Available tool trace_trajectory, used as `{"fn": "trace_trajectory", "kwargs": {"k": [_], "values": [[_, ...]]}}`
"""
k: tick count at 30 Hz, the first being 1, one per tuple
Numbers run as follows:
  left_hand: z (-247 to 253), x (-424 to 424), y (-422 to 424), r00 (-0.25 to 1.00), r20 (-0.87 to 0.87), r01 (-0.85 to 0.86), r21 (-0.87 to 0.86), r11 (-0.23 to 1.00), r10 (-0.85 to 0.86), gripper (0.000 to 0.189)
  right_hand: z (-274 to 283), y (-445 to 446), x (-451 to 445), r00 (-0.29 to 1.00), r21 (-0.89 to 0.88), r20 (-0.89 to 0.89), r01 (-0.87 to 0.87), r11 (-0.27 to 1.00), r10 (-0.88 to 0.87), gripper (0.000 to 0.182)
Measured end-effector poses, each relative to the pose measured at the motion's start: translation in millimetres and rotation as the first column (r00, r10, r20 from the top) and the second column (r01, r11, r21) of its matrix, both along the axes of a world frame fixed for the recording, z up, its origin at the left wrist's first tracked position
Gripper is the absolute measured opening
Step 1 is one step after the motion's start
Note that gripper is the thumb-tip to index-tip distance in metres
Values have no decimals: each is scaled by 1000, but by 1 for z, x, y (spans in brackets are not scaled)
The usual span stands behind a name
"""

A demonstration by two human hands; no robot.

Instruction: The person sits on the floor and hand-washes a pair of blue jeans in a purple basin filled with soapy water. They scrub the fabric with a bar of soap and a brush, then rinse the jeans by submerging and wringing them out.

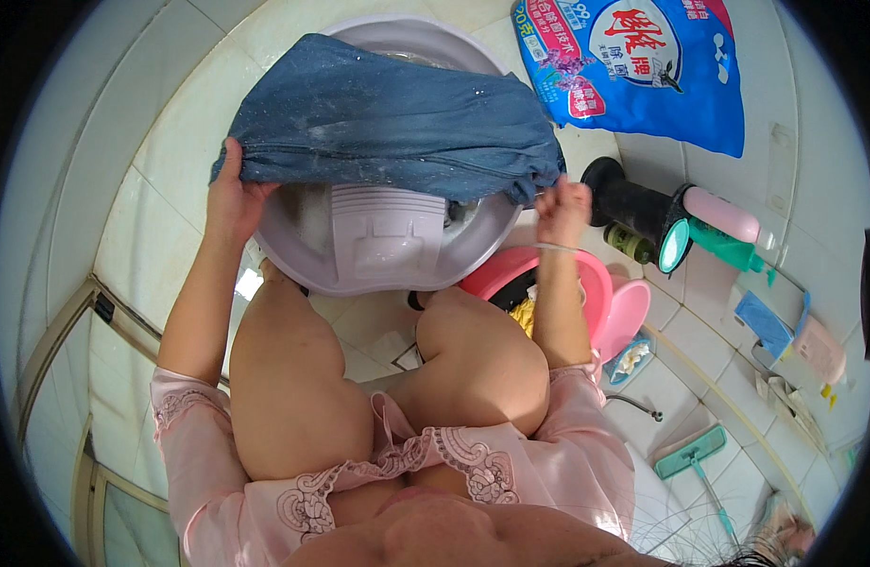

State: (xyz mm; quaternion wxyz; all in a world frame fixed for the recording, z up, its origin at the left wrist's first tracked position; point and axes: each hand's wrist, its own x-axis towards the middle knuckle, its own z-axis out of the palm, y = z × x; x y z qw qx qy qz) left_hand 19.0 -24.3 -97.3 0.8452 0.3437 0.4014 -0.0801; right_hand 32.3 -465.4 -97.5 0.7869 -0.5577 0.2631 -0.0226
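Observation:
A blue fabric garment (399,120) with pale specks is spread between my hands, above a lilac plastic basin (307,273). My left hand (238,195) grips the garment's near left corner, the thumb on top. At the bunched right end is my right hand (564,209), its fingers slightly blurred and closed at the cloth's edge. Below the garment, the basin's ribbed washboard (389,227) slopes down into it. Sudsy water (304,216) and some dark cloth show beside the washboard. The garment hides most of the basin's inside.
A blue bag of detergent (640,78) bearing writing stands at the upper right. A pink basin (594,283) holding yellow cloth (523,315) sits by my right knee. Bottles (722,212) and a black stool-shaped stand (633,205) are farther right. A green-headed mop (692,453) lies lower right.

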Motion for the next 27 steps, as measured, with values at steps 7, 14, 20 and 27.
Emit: {"fn": "trace_trajectory", "kwargs": {"k": [7,14,20,27], "values": [[20,-7,1,997,81,15,-27,1000,-13,50,86,-28,-10,807,-497,-433,-586,640,403,11],[66,12,0,914,404,104,-304,947,30,52,-68,107,-31,736,-717,-551,-659,227,393,85],[116,30,-5,760,648,307,-297,904,-45,50,-82,135,29,930,-676,-329,-351,648,161,62],[143,44,17,679,719,345,-135,929,-148,48,-15,84,29,986,328,-144,125,936,-82,37]]}}
